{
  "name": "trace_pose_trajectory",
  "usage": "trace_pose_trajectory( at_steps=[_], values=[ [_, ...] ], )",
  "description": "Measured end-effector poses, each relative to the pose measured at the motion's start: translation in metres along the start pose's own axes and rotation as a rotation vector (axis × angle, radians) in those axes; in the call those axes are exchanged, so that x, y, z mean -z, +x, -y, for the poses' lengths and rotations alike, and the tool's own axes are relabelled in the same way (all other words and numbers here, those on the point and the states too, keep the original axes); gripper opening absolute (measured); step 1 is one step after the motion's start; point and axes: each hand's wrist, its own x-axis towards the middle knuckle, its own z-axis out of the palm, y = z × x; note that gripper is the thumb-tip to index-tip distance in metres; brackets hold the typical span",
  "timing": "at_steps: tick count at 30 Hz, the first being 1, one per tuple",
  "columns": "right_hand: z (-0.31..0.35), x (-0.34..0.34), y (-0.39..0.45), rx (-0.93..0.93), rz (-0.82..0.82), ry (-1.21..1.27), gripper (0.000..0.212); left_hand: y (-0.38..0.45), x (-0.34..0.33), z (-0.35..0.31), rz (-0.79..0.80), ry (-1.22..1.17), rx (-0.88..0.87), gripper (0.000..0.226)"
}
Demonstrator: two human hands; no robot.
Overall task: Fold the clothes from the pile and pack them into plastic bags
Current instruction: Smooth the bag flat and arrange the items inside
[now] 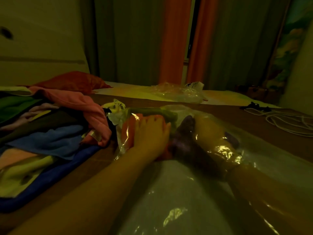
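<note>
A large clear plastic bag (177, 192) lies in front of me on the bed, its mouth towards me. Inside it, at the far end, are an orange garment (128, 131), a green one (152, 111) and a dark purple one (184, 138). My left hand (150, 134) lies on the outside of the bag and presses the orange garment with its fingers stretched forward. My right hand (208, 131) is inside the bag beside the purple garment; glare on the plastic hides its fingers. The pile of clothes (50, 126) lies to the left, with a pink piece (81, 104) on top.
More crumpled clear bags (177, 93) lie at the back of the bed. A red cloth (72, 80) sits behind the pile. A white cord (288, 121) and a small black thing lie at the right. Curtains hang behind the bed.
</note>
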Motion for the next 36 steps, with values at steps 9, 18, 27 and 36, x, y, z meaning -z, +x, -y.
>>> trace_pose_trajectory(
  at_steps=[9,18,27,36],
  values=[
    [0.019,0.013,-0.011,-0.024,0.007,0.092,0.025,0.012,-0.057,-0.003,0.061,-0.118,0.057,0.066],
    [-0.001,-0.072,0.055,-0.007,0.013,0.181,0.051,-0.004,-0.072,0.009,-0.030,-0.027,-0.066,0.096],
    [-0.014,-0.115,0.067,0.030,-0.125,0.301,0.064,-0.002,-0.082,0.017,-0.093,-0.003,-0.104,0.095],
    [-0.015,-0.119,0.056,0.156,-0.347,0.037,0.020,-0.003,-0.080,0.016,-0.068,-0.015,-0.108,0.089]
  ],
)
